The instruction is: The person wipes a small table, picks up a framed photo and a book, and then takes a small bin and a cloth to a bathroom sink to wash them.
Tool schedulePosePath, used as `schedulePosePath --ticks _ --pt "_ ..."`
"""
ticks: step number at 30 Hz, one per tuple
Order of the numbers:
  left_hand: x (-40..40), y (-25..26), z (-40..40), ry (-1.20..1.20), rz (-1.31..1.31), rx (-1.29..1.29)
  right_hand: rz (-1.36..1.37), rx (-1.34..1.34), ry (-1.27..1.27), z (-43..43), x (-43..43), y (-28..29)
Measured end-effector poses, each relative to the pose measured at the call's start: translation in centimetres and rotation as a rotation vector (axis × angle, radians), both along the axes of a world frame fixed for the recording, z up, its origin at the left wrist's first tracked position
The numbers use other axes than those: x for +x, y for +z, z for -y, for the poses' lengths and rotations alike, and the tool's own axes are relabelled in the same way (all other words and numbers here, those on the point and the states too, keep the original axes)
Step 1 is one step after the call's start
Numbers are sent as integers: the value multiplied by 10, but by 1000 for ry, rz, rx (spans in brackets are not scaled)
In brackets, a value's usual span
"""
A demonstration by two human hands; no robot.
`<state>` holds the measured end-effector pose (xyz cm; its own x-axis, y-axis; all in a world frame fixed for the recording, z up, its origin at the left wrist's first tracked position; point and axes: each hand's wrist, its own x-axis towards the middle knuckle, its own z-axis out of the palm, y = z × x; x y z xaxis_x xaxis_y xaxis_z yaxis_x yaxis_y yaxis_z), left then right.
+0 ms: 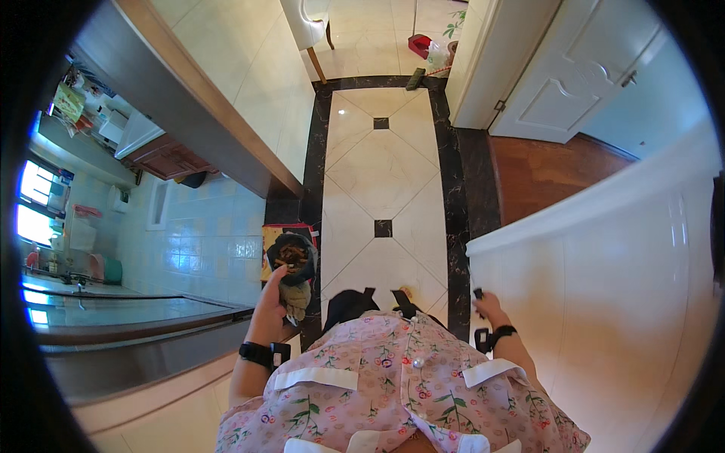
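My left hand (276, 300) grips the near rim of a dark grey, pouch-like container (308, 257), its thumb over the edge. Brown, stick-like pieces (291, 253) fill the container; what they are cannot be told. A crumpled beige, cloth-like thing (297, 300) hangs just below it, beside my palm. Out to the right, my right hand (491, 308) is closed around a small black object (479, 294), mostly hidden by the fingers. Both wrists wear black bands.
Marble floor tiles (385, 170) with dark borders run ahead. A red and yellow mat (272, 232) lies at the kitchen doorway on the left. A white wall (521, 283) flanks my right side. Farther off are a door (572, 73), a chair (306, 28), a red dustpan (419, 45) and a broom head (416, 79).
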<state>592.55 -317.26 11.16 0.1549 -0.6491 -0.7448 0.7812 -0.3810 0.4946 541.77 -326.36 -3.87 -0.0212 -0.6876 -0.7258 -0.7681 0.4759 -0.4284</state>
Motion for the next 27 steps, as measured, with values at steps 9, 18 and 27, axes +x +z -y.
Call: schedulePosePath --ticks 9,18,27 --pt "58 -55 193 8 -24 -92 65 -104 -267 224 72 11" --pt "110 -9 460 -79 28 13 -39 263 -357 316 126 37" --pt "168 -42 629 -23 -11 3 -74 393 -157 569 177 16"
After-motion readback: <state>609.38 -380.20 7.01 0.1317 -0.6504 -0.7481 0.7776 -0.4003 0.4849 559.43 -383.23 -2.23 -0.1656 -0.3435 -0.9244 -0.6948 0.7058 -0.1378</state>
